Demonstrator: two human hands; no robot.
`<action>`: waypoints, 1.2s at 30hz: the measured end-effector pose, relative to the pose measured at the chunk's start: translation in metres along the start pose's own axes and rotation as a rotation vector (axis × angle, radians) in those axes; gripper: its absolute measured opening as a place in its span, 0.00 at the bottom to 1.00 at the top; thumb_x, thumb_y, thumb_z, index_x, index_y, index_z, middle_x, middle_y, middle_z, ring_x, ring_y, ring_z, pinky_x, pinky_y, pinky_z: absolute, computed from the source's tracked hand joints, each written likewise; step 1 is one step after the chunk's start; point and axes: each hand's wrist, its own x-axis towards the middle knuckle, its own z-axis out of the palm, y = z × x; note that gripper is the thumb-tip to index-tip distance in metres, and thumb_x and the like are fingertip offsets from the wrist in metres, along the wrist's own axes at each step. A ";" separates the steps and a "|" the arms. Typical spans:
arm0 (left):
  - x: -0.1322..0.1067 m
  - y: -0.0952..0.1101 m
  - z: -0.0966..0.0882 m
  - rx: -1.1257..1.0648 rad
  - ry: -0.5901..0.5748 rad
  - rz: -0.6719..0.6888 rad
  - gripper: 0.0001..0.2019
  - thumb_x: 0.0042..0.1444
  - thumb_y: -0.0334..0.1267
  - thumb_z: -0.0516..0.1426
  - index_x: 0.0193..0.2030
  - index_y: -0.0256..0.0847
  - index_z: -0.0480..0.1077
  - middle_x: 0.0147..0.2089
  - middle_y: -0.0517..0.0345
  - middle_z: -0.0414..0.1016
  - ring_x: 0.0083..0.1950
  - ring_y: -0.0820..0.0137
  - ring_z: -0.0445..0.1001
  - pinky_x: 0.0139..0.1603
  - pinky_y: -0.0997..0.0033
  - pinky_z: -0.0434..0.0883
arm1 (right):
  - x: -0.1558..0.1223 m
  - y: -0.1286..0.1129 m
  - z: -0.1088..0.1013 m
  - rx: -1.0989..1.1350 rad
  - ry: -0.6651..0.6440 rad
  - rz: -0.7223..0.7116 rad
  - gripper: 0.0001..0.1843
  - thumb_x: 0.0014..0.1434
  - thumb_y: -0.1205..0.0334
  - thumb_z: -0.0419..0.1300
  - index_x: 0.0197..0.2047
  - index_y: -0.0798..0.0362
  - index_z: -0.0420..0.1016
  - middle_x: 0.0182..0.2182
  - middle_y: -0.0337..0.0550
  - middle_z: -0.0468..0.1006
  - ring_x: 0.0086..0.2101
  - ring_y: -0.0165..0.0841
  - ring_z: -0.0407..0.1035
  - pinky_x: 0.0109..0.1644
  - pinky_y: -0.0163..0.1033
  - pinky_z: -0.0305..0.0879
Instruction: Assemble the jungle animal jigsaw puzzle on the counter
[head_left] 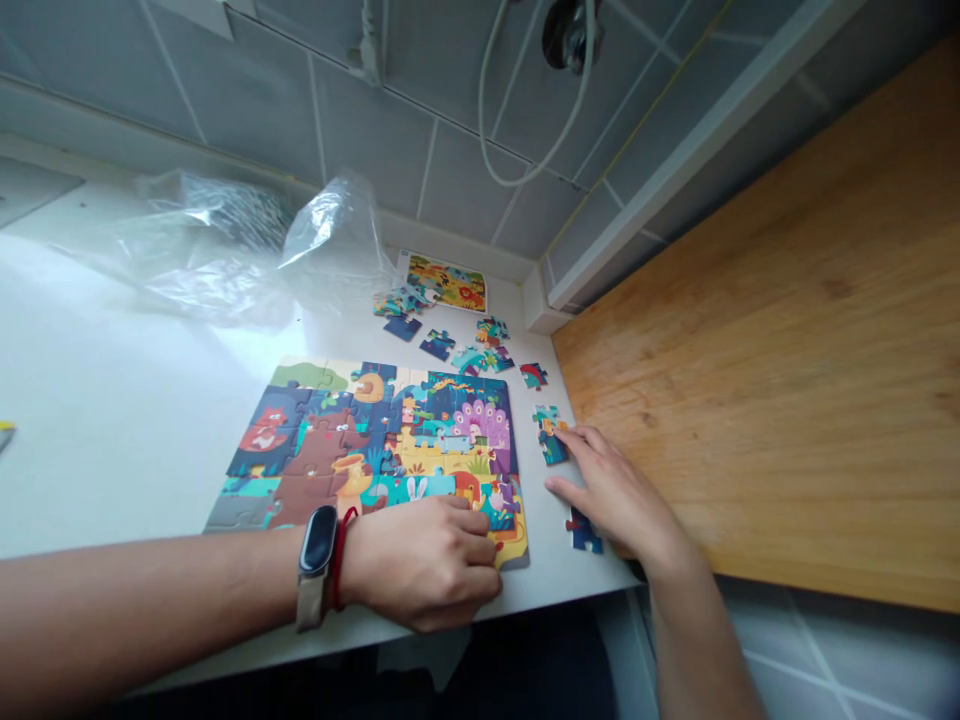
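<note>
A partly assembled jigsaw puzzle (322, 460) with cartoon animals lies flat on the white table. Over its lower right part rests my left hand (427, 560), fingers curled into a closed fist; whatever may be under or inside them is hidden. On that wrist are a dark-faced band watch and a red cord. To the right of the puzzle, my right hand (611, 490) has its thumb and index finger apart, the index fingertip touching loose puzzle pieces (551, 448). Below the thumb lies a dark blue puzzle piece (585, 532), and farther up a red-and-teal puzzle piece (534, 376).
Behind the puzzle lie several loose pieces (437, 345) and a small picture card (448, 283). A crumpled clear plastic bag (247, 245) sits at the back left. A wooden board (765, 380) borders the right side; a tiled wall (375, 130) with a hanging white cable (487, 130) stands behind.
</note>
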 end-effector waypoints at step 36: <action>-0.121 -0.030 -0.136 0.276 0.542 -0.420 0.11 0.71 0.36 0.53 0.43 0.38 0.77 0.36 0.52 0.80 0.39 0.67 0.75 0.41 0.67 0.72 | -0.014 -0.213 0.037 1.389 0.050 0.066 0.20 0.54 0.46 0.74 0.42 0.52 0.81 0.32 0.41 0.82 0.26 0.36 0.79 0.32 0.42 0.79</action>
